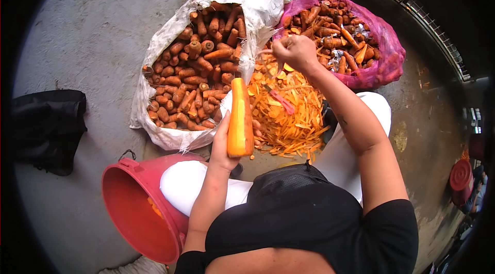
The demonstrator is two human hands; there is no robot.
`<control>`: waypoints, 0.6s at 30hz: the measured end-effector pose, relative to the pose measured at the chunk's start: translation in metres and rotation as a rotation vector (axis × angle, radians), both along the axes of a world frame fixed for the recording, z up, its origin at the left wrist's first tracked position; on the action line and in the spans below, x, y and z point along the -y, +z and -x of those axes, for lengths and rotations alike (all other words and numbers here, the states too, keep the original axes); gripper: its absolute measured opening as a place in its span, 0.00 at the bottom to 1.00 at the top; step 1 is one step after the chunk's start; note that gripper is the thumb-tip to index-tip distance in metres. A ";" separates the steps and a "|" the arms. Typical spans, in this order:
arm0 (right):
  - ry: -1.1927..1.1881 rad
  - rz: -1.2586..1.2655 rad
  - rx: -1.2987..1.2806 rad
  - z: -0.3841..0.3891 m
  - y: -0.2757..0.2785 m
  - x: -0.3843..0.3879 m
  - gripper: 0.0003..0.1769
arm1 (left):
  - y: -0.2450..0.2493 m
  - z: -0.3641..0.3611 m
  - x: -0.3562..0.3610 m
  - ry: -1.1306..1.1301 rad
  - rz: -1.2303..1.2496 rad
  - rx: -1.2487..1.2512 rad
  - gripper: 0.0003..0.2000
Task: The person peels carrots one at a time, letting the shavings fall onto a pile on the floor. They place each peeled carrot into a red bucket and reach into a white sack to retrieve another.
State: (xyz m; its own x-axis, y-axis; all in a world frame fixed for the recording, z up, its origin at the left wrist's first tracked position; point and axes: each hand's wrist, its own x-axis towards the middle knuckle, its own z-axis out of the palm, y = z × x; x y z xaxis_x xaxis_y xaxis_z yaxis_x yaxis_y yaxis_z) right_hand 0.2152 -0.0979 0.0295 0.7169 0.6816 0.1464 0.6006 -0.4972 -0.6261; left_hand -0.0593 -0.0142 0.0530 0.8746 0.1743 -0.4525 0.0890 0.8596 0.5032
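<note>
My left hand (223, 142) is wrapped round a large, mostly peeled carrot (240, 122), held upright with its narrow end up. My right hand (295, 52) is closed and raised above the heap of orange peelings (294, 103), near the opening of the pink mesh sack (389, 54). Its fingers are blurred, and what they grip cannot be made out. A red-handled tool (281, 101) shows against the peelings, below my right hand. To the left, the white sack (175, 39) lies open, full of unpeeled carrots (193, 75).
A red bucket (142, 207) with some orange pieces inside tips beside my left leg. Black cloth (49, 129) lies at the far left. At the right edge are a red container (460, 178) and part of another person (479, 194). A metal grating (438, 29) runs along the upper right.
</note>
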 end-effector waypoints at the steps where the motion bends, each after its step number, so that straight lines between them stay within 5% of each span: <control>1: 0.077 -0.040 -0.011 0.011 0.002 0.000 0.22 | -0.003 -0.001 -0.001 0.024 0.005 -0.023 0.23; 10: 0.602 -0.339 0.243 0.084 0.022 0.004 0.20 | -0.044 -0.022 0.003 0.135 0.119 -0.218 0.19; 18: 0.647 -0.391 0.278 0.086 0.015 0.007 0.20 | -0.041 -0.028 0.006 0.080 0.201 -0.233 0.23</control>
State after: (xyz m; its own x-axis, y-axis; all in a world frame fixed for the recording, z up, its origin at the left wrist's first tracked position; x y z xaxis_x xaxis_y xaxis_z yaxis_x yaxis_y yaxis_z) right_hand 0.1288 -0.1050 0.0441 0.0998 0.8118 0.5753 0.8538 0.2270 -0.4685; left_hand -0.0308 -0.0203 0.0117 0.7302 0.1251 -0.6717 0.1100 0.9487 0.2963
